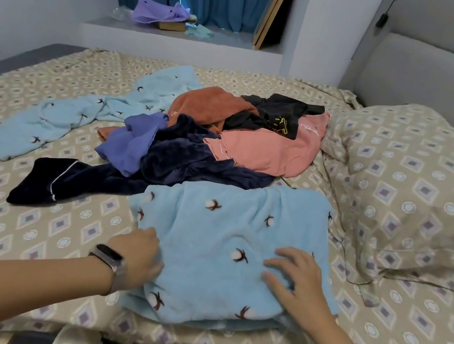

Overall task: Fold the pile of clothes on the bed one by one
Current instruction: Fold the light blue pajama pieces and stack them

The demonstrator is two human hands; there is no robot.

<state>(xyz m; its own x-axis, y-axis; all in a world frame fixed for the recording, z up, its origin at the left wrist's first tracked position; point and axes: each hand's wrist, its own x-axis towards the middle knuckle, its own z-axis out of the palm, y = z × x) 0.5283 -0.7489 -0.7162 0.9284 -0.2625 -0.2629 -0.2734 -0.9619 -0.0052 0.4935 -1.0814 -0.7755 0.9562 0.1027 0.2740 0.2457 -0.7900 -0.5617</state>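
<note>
Left hand [137, 256]: we curl our fingers over the left edge of the folded light blue garment [225, 249], gripping it.
Right hand [297, 275]: we press it flat, fingers spread, on the garment's right half.
Pile of clothes [225, 139]: beyond both hands on the bed [32, 230], unfolded.
Pillow [414, 183]: right of our right hand.

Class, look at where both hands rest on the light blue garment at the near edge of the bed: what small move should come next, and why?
Probably smooth it flat once more, then set it aside. The light blue garment already lies folded in layers, the left hand at its edge, the right hand flat on top. The pile behind remains unfolded.
</note>
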